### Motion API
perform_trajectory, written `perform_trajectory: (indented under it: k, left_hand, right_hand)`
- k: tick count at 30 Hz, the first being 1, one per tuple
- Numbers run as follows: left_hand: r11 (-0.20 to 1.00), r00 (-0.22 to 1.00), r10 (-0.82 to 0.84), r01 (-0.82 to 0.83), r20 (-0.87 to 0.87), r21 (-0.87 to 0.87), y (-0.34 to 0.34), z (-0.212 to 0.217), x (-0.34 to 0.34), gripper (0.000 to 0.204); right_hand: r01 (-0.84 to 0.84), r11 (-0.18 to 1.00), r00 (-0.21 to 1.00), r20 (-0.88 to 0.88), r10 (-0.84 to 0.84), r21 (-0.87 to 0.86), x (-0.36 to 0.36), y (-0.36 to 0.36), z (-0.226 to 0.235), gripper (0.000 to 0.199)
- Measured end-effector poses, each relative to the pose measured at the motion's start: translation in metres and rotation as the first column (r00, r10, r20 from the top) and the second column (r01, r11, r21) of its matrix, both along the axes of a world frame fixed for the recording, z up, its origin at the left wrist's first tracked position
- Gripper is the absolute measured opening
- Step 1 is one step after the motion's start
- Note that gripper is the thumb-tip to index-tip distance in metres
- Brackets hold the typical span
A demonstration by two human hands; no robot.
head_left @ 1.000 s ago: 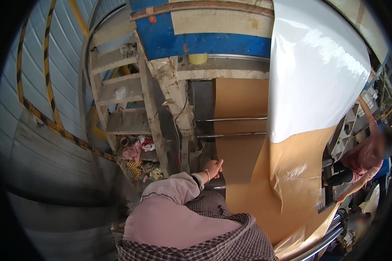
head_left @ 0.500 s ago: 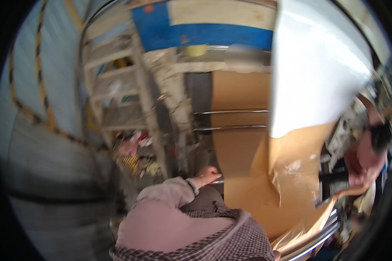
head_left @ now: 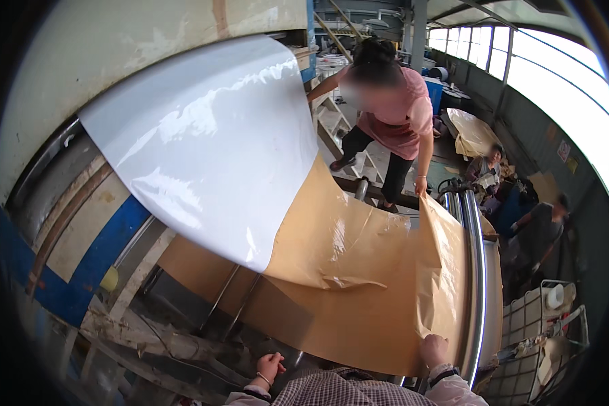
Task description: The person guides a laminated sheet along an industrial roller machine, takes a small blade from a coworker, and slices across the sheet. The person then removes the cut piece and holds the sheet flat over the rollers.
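Note:
A wide brown paper sheet (head_left: 358, 271) hangs across the machine, joined at its upper left to a glossy white sheet (head_left: 210, 149). My right hand (head_left: 434, 350) grips the brown paper's lower edge beside the steel rollers (head_left: 474, 271). My left hand (head_left: 269, 369), with a thin bracelet at the wrist, sits low with curled fingers under the paper by a dark bar; whether it holds anything is unclear. A co-worker in a pink shirt (head_left: 396, 101) stands at the far side, one hand (head_left: 421, 186) on the paper's far edge.
A large pale drum and blue machine frame (head_left: 88, 264) fill the left. Wooden steps (head_left: 331, 128) stand behind the co-worker. Two other people (head_left: 534, 230) are on the right near piled paper. A caged white tank (head_left: 548, 318) stands at lower right.
The view has swung from the steps and floor on the left up toward the paper and rollers. My right hand now shows on the paper's edge; the co-worker is in full view.

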State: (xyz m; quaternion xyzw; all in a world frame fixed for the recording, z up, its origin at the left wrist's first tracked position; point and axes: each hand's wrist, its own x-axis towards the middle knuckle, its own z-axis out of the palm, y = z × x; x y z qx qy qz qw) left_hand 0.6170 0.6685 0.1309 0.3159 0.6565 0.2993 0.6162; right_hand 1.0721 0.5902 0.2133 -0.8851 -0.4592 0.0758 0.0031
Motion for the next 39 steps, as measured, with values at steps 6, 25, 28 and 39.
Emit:
perform_trajectory:
  k: [6,25,28,39]
  left_hand:
    - [0.975,0.975,-0.22,0.221,-0.035,0.023,0.036,-0.005,0.035,0.02]
    - [0.712,0.716,-0.598,0.681,-0.36,0.17,0.091,0.028,0.119,0.029]
    - [0.804,0.864,-0.462,0.503,-0.2,0.317,0.159,0.083,0.135,0.033]
    - [0.37,0.913,-0.044,0.392,-0.405,0.843,0.405,0.462,0.22,0.068]
  right_hand:
    - [0.074,0.994,0.997,-0.011,-0.073,0.074,-0.008,-0.007,-0.014,0.022]
    - [0.084,0.993,0.994,0.058,-0.089,0.083,0.004,-0.011,-0.053,0.018]
    - [0.087,0.995,0.991,0.101,-0.092,0.053,0.007,-0.012,-0.048,0.019]
    - [0.152,0.978,0.97,0.166,-0.175,0.142,-0.002,-0.016,-0.025,0.022]
